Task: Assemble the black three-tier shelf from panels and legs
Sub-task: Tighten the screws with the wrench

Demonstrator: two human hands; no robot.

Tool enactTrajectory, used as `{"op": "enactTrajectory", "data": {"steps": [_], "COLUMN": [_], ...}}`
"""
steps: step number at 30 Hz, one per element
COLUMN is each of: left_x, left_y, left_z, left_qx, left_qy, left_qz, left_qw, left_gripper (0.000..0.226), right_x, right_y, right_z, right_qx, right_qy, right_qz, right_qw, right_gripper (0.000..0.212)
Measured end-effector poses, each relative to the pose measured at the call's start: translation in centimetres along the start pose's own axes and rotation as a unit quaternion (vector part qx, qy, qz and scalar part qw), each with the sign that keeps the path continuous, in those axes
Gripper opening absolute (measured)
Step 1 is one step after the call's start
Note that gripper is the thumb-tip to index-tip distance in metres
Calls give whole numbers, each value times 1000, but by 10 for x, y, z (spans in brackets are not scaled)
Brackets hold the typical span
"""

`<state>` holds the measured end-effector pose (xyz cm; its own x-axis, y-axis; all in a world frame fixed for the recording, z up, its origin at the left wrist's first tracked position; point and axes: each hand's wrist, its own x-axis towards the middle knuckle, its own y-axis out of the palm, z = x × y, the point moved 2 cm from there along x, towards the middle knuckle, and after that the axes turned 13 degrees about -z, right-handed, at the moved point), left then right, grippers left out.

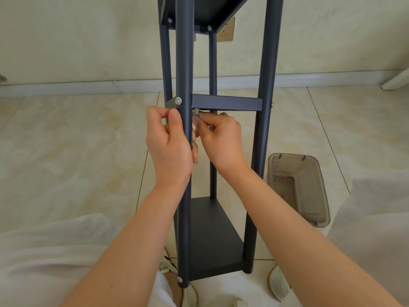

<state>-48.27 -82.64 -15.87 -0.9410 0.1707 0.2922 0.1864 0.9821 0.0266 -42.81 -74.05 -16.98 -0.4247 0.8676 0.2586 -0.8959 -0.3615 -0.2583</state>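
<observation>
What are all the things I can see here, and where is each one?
legs: four, black, upright at the shelf's corners
panels: three, black, top, middle and bottom between the legs
screws: at least five, silver, at the joints of legs and panels
metal tool: one, grey, small, just under the middle panel
plastic box: one, smoky clear, on the floor right of the shelf
wall socket: one, golden, on the wall behind the top panel
shoes: at least two, pale, partly seen by the shelf's foot
left hand: grips the front-left leg
right hand: pinches the metal tool
</observation>
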Motion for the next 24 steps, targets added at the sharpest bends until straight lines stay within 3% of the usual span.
{"op": "enactTrajectory", "data": {"steps": [9,17,24], "left_x": [0,0,0], "left_y": [-1,0,-1], "left_z": [-1,-1,-2], "left_qx": [-2,-1,-2], "left_qy": [-2,-1,-7], "left_qz": [1,4,6], "left_qw": [1000,1000,1000], "left_gripper": [23,21,17], "right_x": [5,-6,-11], "right_y": [17,5,-10], "right_z": [-12,-11,-6], "right_qx": [46,88,75], "right_qy": [-64,39,53], "right_qz": [-53,16,24], "right_qw": [995,995,995], "right_gripper": [24,48,33]}}
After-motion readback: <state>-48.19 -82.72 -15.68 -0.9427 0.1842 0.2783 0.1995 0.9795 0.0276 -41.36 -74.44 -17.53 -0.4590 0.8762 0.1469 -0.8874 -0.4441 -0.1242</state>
